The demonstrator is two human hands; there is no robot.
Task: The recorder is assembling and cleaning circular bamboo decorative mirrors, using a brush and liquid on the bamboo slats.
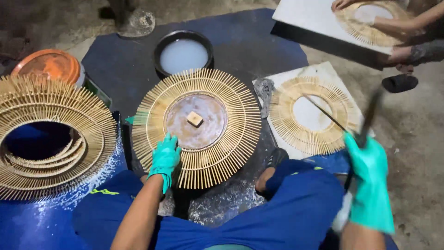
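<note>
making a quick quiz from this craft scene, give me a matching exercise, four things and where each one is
Things:
1. left hand
2. right hand
3. small wooden block
4. black bowl of whitish liquid

Places:
a. middle of the round disc
b. on the near rim of the centre stick ring
c. beyond the centre ring, on the dark mat
d. raised at the right, holding a dark tool

Pairs: 1-b, 2-d, 3-a, 4-c

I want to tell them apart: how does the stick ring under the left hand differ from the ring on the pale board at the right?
The middle ring looks larger and has a round brown disc with a small wooden block in its centre; the board ring has an open centre. The left hand rests on the middle ring; nothing touches the board ring. Both are flat circles of radiating sticks.
</note>
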